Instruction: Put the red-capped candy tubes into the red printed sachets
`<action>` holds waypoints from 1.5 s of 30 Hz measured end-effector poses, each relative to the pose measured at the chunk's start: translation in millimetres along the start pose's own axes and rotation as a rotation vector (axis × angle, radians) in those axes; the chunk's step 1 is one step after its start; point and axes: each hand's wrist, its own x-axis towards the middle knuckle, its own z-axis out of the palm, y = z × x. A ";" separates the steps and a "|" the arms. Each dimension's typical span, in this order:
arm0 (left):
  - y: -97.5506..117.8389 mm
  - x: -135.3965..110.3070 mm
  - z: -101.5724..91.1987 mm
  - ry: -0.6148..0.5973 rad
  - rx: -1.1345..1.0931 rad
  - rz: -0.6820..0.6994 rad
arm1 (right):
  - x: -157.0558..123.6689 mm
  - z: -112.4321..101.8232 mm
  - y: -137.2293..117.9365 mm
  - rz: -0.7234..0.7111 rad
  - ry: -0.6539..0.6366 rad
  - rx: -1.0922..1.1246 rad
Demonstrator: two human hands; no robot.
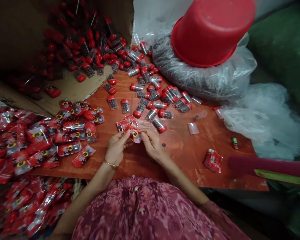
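The tabletop (190,146) is dotted with jars (160,105) toward its back edge. A packet (135,134) is pinched by the left hand (115,148) and right hand (152,144).

Glossy plastic packet (135,133), smooth plastic bucket (212,35), matt cardboard box (125,21)

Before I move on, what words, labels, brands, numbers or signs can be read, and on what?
None can be read.
Held red packet: print too blurred.
Red packets piled at left: print too small.
Lone red packet at right: print too blurred.
Tabletop mark: too blurred.
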 end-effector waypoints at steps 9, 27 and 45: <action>5.2 6.4 -1.6 -0.046 -0.068 -0.056 | 29.1 -101.1 46.4 -0.253 -0.503 -0.970; 0.6 6.7 4.0 -0.035 -0.044 0.003 | -29.8 -80.0 13.6 -0.195 -0.130 -0.425; -10.7 2.4 14.4 -0.097 -0.079 0.066 | -22.6 -48.0 -3.4 -0.293 -0.070 -0.280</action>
